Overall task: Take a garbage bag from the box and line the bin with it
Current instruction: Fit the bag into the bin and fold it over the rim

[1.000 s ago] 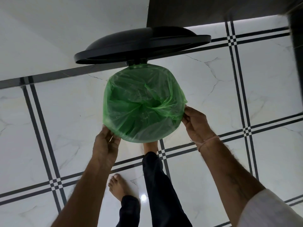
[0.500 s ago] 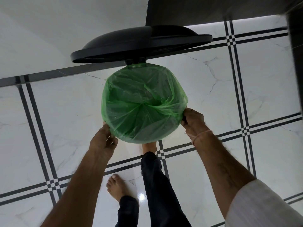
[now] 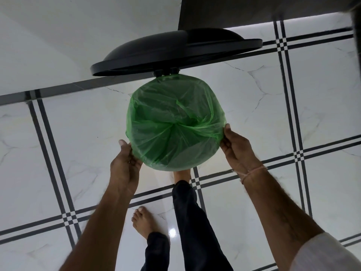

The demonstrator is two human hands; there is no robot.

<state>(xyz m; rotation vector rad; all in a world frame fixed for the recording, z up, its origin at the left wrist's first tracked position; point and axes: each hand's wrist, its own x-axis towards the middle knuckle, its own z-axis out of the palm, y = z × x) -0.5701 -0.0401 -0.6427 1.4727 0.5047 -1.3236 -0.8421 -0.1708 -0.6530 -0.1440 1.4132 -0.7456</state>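
Observation:
A translucent green garbage bag is stretched over the mouth of a round bin, its edge folded down outside the rim. The bin's body is hidden beneath the bag; only its black hinge shows. The black lid stands raised behind it. My left hand grips the bag's edge at the rim's lower left, thumb on top. My right hand pinches the bag's edge at the rim's right side.
The bin stands on a glossy white marble floor with dark grid lines, close to a white wall. My bare left foot is behind the bin; my other foot is partly hidden under the bin's front.
My left hand has slid a little up the rim's left side. My right hand stays at the right edge. The bag looks pulled slightly further down over the rim.

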